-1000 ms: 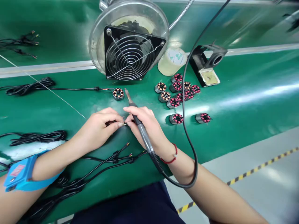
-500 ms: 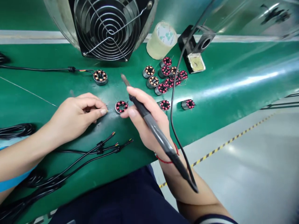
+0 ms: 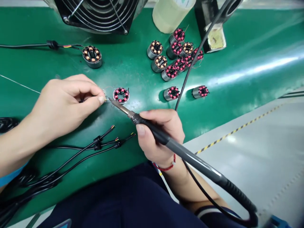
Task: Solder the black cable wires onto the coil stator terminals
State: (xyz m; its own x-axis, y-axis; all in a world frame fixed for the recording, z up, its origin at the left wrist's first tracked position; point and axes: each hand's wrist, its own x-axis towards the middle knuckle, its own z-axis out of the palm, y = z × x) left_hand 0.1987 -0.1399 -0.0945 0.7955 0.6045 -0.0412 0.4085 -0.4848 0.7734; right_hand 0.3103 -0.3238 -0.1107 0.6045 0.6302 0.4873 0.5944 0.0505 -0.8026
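Observation:
My right hand [image 3: 161, 136] is closed around the dark handle of a soldering iron [image 3: 152, 129]. Its metal tip points left and meets, or nearly meets, a thin wire end [image 3: 106, 99] at my left fingertips. My left hand [image 3: 68, 104] pinches that wire between thumb and forefinger; the rest of the wire is hidden by the hand. Just right of the tip lies a ring-shaped stator with red windings [image 3: 121, 95]. Below, black cables [image 3: 97, 143] with stripped coloured ends lie on the green table. A copper-wound stator [image 3: 92, 57] joined to a cable sits at the upper left.
A fan with a wire guard [image 3: 99, 15] stands at the back. Several stators [image 3: 171, 72] are grouped right of centre, near a tape roll [image 3: 172, 14] and an iron stand with a sponge [image 3: 216, 38]. The iron's cord [image 3: 190, 69] crosses the table.
My right hand has turned the iron, bringing its tip down and left to the wire at my left fingertips. The view has shifted closer, with the fan and tape now partly cut off.

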